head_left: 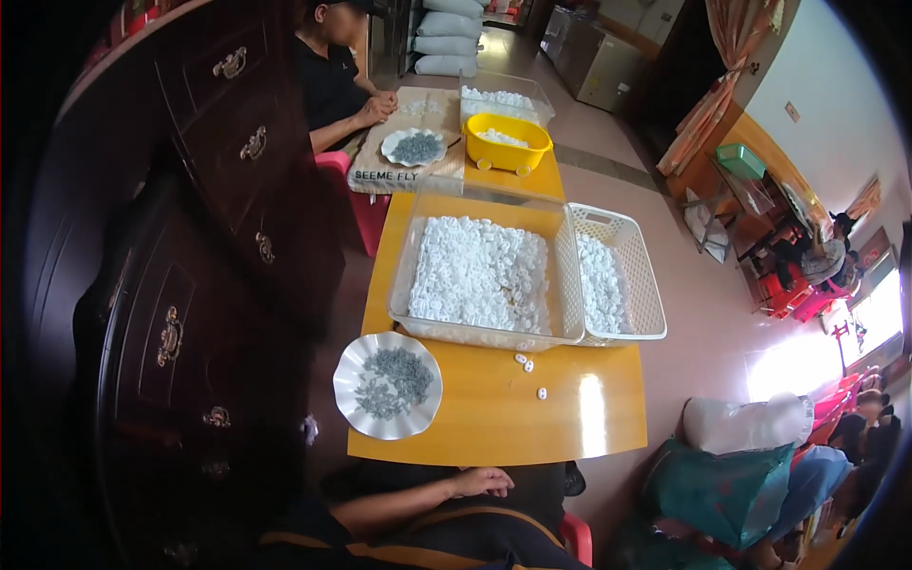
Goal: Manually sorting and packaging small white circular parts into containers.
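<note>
Head view: one hand (483, 483), which side I cannot tell, rests loosely curled and empty on the person's lap, just below the near edge of the yellow table (570, 418). Nearest on the table, three small white pieces (523, 362) lie loose beside a clear tray (484, 332) of white pieces, with a white plate (388, 385) of grey bits at the near left corner.

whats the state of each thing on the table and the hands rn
clear bin: full of white pieces
white basket: partly filled
scalloped plate: holds grey bits
loose pieces: lying on table
yellow tub: holds white pieces
hand: resting on lap, empty; which hand unclear
</note>
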A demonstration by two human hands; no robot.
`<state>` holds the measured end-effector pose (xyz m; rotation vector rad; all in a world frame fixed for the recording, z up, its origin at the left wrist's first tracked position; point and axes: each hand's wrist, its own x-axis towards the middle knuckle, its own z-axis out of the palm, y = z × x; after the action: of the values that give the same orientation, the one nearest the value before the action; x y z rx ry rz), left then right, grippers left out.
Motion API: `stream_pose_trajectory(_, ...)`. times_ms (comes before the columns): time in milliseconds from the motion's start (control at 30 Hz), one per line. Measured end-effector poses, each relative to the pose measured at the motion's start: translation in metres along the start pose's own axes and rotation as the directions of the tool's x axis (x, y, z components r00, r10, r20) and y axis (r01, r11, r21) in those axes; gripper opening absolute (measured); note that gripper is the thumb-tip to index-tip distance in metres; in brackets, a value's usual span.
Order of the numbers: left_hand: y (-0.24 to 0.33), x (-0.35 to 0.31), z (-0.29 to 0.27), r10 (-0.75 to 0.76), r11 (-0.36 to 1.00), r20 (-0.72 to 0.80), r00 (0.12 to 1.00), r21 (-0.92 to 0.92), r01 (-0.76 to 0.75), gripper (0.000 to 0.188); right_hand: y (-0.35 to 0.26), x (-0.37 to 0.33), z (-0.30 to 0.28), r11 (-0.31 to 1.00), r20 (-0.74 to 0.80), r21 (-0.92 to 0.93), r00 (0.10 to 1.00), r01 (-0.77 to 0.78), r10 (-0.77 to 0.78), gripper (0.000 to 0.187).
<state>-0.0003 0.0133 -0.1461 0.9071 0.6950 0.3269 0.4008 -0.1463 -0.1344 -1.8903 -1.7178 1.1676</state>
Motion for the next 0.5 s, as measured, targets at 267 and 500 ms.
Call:
stream_pose_trajectory(267, -0.004, 0.006, -0.003, 0.041, 0.999, -0.029, 0.999, 0.0, -0.041, 0.034, 0.023, 0.017, 0.001, 0.998, 0.051, -0.07, 0.999, 0.004, 0.0, 0.038)
stream_pose_trajectory(500, -0.001, 0.001, -0.002, 0.054, 0.997, -0.059, 0.997, -0.047, -0.056, 0.033, 0.031, 0.037, -0.011, 0.984, 0.106, -0.173, 0.994, 0.03, -0.011, 0.037)
